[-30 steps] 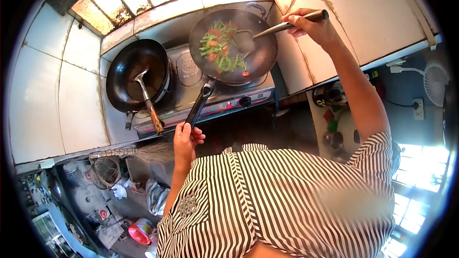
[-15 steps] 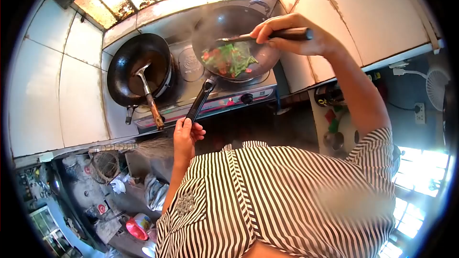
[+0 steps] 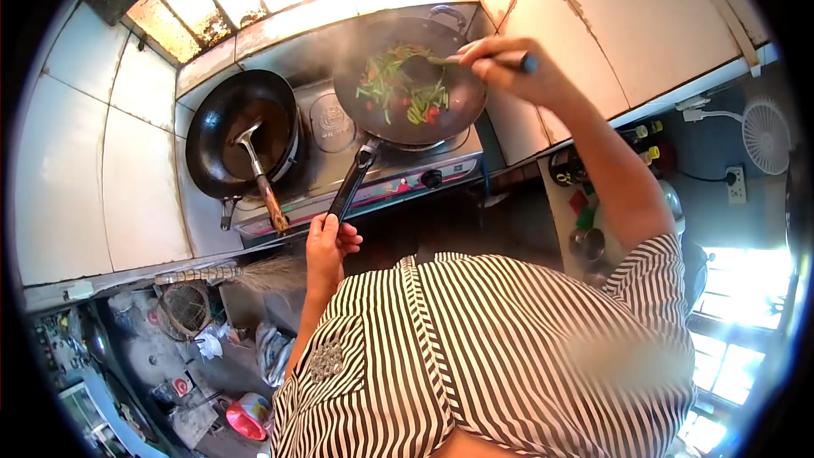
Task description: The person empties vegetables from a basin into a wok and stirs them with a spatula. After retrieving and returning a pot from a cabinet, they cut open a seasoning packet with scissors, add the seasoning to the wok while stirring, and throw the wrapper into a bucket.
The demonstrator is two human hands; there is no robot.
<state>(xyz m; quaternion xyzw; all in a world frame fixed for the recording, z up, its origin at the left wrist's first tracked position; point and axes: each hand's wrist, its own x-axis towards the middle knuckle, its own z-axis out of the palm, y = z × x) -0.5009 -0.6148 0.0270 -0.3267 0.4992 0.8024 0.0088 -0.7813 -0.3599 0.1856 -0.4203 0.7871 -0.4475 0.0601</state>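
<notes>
1. Left hand [image 3: 324,248] closes its fingers round the handle [image 3: 352,182] of the pan [image 3: 465,106]; a firm grip should steady it against each stroke.
2. Right hand [image 3: 534,83] grips the spatula [image 3: 446,59] over the pan; its blade is blurred; a low angle would likely scoop cleanly.
3. Greens [image 3: 390,76] lie in the pan, on the stove [image 3: 462,167]; wide, gentle sweeps should turn them evenly without spilling.

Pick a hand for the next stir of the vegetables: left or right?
Right, most likely. The right hand grips the spatula, which reaches into the pan holding the vegetables. The left hand holds the pan handle, so it seems better placed to steady.
</notes>
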